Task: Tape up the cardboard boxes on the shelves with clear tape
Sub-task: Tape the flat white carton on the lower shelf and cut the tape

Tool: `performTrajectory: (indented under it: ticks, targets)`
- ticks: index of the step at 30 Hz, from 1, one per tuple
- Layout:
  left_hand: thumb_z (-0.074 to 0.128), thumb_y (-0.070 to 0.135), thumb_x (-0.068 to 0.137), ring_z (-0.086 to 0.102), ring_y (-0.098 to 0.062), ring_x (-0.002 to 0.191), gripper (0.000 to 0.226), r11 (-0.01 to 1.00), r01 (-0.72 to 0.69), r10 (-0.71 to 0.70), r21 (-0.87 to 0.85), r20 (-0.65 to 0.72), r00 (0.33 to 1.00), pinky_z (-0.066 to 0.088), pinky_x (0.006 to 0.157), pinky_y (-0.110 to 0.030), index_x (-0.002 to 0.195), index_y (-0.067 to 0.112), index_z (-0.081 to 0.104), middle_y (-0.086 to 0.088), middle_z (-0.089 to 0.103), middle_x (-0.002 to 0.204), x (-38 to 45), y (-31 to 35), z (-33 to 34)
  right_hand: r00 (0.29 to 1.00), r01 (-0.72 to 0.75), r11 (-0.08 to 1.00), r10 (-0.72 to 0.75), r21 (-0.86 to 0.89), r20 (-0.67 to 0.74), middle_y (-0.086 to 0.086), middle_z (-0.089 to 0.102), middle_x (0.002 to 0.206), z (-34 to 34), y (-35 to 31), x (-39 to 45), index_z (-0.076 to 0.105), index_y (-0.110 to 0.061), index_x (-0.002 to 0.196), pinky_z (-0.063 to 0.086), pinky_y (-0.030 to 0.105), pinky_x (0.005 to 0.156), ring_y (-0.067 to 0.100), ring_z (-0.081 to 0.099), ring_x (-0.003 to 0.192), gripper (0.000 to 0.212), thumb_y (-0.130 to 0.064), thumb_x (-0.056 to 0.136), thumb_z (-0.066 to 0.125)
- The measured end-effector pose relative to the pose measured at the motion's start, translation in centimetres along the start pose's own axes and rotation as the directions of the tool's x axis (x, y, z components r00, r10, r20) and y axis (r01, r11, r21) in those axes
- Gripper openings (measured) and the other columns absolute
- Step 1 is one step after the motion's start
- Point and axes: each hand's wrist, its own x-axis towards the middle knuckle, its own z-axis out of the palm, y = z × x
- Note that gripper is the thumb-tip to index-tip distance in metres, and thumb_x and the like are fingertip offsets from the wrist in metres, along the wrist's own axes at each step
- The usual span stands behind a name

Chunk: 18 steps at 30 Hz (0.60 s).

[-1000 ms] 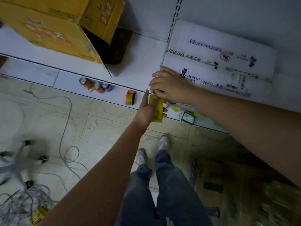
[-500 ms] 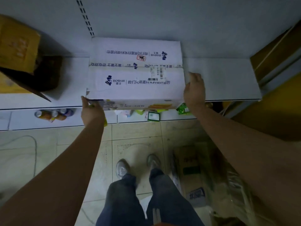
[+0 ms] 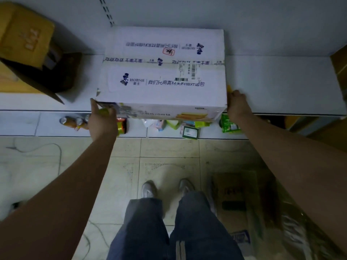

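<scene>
Both hands are gripping the white printed cardboard box [image 3: 163, 72] on the white shelf [image 3: 281, 85]: left hand [image 3: 102, 117] front-left corner, right hand [image 3: 237, 104] right side.

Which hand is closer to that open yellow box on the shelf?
Left. The left hand grips the white box's near left corner, just right of the yellow box. The right hand is on the white box's far right side.

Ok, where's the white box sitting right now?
In the head view the white box sits centre on the white shelf, right of the open brown box, with the left hand and right hand at its front corners.
</scene>
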Motion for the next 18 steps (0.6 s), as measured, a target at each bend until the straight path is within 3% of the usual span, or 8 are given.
performTrajectory:
  ticks: [2,6,8,11,13,14,16,18]
  targets:
    - [0.053,0.04,0.099,0.067,-0.029,0.099,0.074,1.0,-0.012,0.013,-0.02,0.035,0.999,0.053,0.08,-0.04,0.16,0.032,0.011,-0.011,0.064,0.114,0.1,0.0,-0.2,0.998,-0.065,0.995,0.067,0.075,-0.023,0.027,0.039,0.137,0.2,-0.1,0.4,0.042,0.003,0.137,0.04,0.046,0.1,0.044,0.044,0.118,0.039,-0.011,0.101,0.043]
    - [0.059,0.041,0.097,0.066,-0.029,0.097,0.081,0.999,-0.022,0.026,-0.035,0.104,0.994,0.057,0.083,-0.044,0.16,0.031,0.009,-0.007,0.058,0.108,0.0,0.6,-1.1,0.964,-0.254,0.924,0.266,0.286,-0.001,0.024,0.035,0.147,0.0,-0.7,1.5,0.019,-0.006,0.151,0.035,0.049,0.11,0.042,0.043,0.13,0.071,-0.049,0.1,0.042]
    - [0.059,0.038,0.098,0.064,-0.027,0.092,0.08,0.999,-0.021,0.024,-0.025,0.11,0.994,0.055,0.077,-0.041,0.16,0.03,0.01,-0.003,0.052,0.102,-0.1,0.6,-1.2,0.935,-0.309,0.852,0.353,0.423,-0.029,0.028,0.031,0.147,0.2,-0.7,1.9,0.018,0.0,0.15,0.035,0.051,0.11,0.046,0.039,0.132,0.071,-0.035,0.099,0.052]
    - [0.06,0.032,0.096,0.067,-0.026,0.092,0.081,0.998,-0.036,0.041,-0.045,0.1,0.994,0.058,0.082,-0.043,0.16,0.031,0.011,-0.001,0.057,0.111,-0.2,0.3,-0.9,0.924,-0.298,0.804,0.378,0.514,-0.055,0.033,0.043,0.138,-0.9,-1.2,1.9,0.038,0.012,0.136,0.041,0.04,0.096,0.042,0.047,0.125,0.041,-0.012,0.103,0.044]
    - [0.06,0.03,0.096,0.068,-0.025,0.089,0.081,0.998,-0.026,0.034,-0.064,0.125,0.992,0.058,0.081,-0.044,0.16,0.032,0.009,0.004,0.055,0.112,-0.2,0.3,-1.0,0.93,-0.251,0.809,0.353,0.532,-0.097,0.027,0.057,0.123,-2.6,-2.0,1.4,0.056,0.002,0.11,0.041,0.032,0.068,0.034,0.058,0.103,0.024,-0.01,0.103,0.036]
    - [0.059,0.028,0.097,0.065,-0.02,0.082,0.081,0.998,-0.012,0.022,-0.069,0.147,0.989,0.057,0.075,-0.039,0.16,0.031,0.009,0.004,0.053,0.109,-0.2,0.4,-1.3,0.922,-0.238,0.789,0.367,0.567,-0.124,0.022,0.06,0.114,-3.7,-2.7,1.3,0.055,-0.006,0.1,0.038,0.029,0.059,0.028,0.058,0.091,0.023,-0.01,0.103,0.033]
    - [0.057,0.025,0.1,0.052,-0.005,0.067,0.078,0.996,-0.008,0.025,-0.089,0.192,0.981,0.048,0.056,-0.026,0.16,0.029,0.009,0.003,0.05,0.104,-0.3,0.8,-1.9,0.895,-0.138,0.755,0.373,0.641,-0.247,0.012,0.057,0.095,-5.8,-4.6,0.8,0.051,-0.01,0.098,0.038,0.023,0.057,0.024,0.057,0.085,0.017,-0.01,0.1,0.033]
    - [0.056,0.024,0.101,0.046,0.001,0.062,0.076,0.991,-0.011,0.045,-0.137,0.25,0.967,0.04,0.039,-0.013,0.16,0.027,0.009,0.002,0.051,0.105,-0.5,1.2,-2.6,0.839,0.035,0.794,0.307,0.607,-0.45,0.014,0.055,0.088,-8.2,-7.2,-0.3,0.056,-0.006,0.098,0.035,0.027,0.064,0.022,0.053,0.082,0.022,-0.011,0.094,0.035]
